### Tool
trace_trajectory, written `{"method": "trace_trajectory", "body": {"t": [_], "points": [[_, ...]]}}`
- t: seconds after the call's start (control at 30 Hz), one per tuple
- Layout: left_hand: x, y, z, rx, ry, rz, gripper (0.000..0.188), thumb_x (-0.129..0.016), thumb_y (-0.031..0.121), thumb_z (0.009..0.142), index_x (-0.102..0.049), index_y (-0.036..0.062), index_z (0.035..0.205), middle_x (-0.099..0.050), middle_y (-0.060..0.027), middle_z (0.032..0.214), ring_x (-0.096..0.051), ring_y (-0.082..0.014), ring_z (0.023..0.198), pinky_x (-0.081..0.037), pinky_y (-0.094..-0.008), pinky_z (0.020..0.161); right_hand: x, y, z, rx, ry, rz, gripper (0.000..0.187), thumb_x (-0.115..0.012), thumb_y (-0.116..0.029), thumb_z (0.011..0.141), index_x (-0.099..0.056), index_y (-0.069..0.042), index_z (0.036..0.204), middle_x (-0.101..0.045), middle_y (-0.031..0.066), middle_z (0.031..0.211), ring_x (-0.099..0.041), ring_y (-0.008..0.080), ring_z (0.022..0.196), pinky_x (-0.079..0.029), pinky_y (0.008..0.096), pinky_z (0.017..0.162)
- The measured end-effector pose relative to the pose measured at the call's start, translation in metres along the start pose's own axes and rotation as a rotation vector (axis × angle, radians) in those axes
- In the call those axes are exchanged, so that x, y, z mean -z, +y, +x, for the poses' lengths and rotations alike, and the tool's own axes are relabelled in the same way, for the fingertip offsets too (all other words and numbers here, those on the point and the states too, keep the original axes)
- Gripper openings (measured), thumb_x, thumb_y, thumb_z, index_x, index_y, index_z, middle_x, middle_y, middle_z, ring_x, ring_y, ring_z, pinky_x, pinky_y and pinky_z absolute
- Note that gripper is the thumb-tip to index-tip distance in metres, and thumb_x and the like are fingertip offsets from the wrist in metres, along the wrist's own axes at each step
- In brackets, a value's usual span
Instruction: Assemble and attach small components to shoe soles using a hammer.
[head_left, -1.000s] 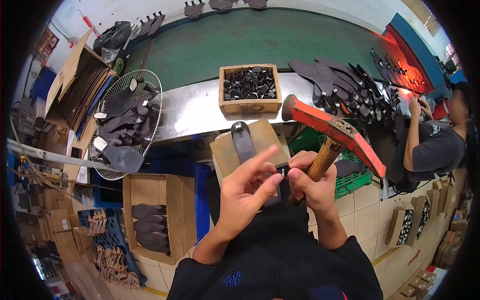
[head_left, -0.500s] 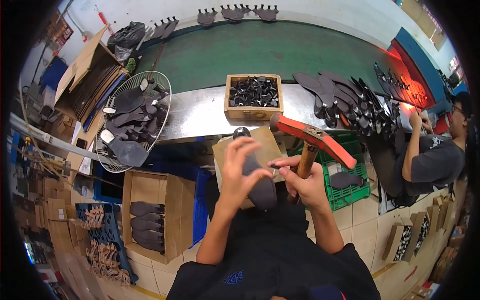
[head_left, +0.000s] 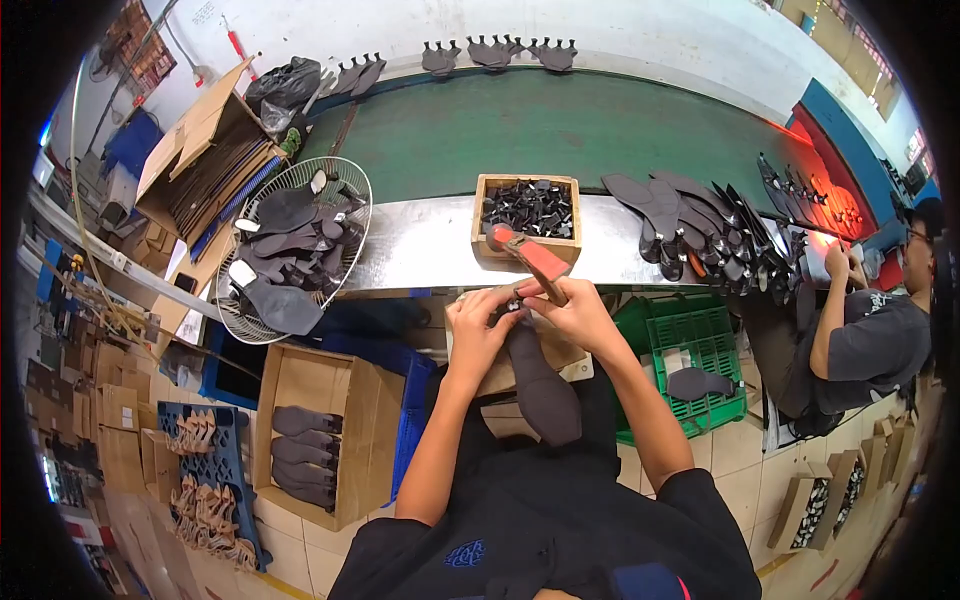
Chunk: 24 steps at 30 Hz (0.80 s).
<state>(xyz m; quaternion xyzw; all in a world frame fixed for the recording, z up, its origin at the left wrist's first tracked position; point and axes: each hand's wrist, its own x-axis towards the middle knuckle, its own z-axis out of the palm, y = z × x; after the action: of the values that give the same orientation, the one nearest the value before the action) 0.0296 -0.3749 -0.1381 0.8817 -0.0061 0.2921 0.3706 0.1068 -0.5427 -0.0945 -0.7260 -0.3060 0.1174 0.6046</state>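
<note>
We count two hands at work, our left hand (head_left: 478, 330) and our right hand (head_left: 573, 312), with one red hammer (head_left: 530, 256) and one dark insole (head_left: 540, 385) between them. At twelve o'clock stands one wooden box (head_left: 527, 212) of small black parts. At ten o'clock lies one wire basket (head_left: 292, 247). At three o'clock sits one co-worker (head_left: 865, 335).

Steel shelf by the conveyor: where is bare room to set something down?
The steel shelf is bare between the wire basket and the wooden tray of small black parts. The green belt beyond is mostly bare too. Right of the tray, stacked dark insoles crowd it.
</note>
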Motion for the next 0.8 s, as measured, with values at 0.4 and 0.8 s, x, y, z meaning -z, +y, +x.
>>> {"method": "trace_trajectory", "body": {"t": [0.4, 0.8], "points": [[0.003, -0.015, -0.002, 0.015, -0.034, -0.099, 0.028, -0.079, 0.018, 0.075, -0.072, 0.0058, 0.099, -0.07, -0.0082, 0.099, -0.065, -0.0253, 0.098, -0.041, -0.0383, 0.09, -0.005, -0.008, 0.007, 0.29, -0.141, -0.252, 0.033, -0.067, 0.005, 0.076, -0.067, 0.0, 0.108, -0.07, 0.0157, 0.105, -0.066, 0.0365, 0.091, -0.052, 0.0371, 0.081], [0.014, -0.01, 0.002, 0.423, -0.218, -0.68, 0.024, -0.076, 0.008, 0.082, -0.074, -0.0015, 0.104, -0.073, -0.004, 0.092, -0.064, -0.0087, 0.084, -0.051, -0.0244, 0.077, 0.0, -0.064, -0.047, -0.047, 0.086, -0.056, 0.053, -0.064, -0.001, 0.092, -0.049, -0.005, 0.143, -0.065, 0.0143, 0.095, -0.062, 0.0249, 0.071, -0.052, 0.0325, 0.069]]}}
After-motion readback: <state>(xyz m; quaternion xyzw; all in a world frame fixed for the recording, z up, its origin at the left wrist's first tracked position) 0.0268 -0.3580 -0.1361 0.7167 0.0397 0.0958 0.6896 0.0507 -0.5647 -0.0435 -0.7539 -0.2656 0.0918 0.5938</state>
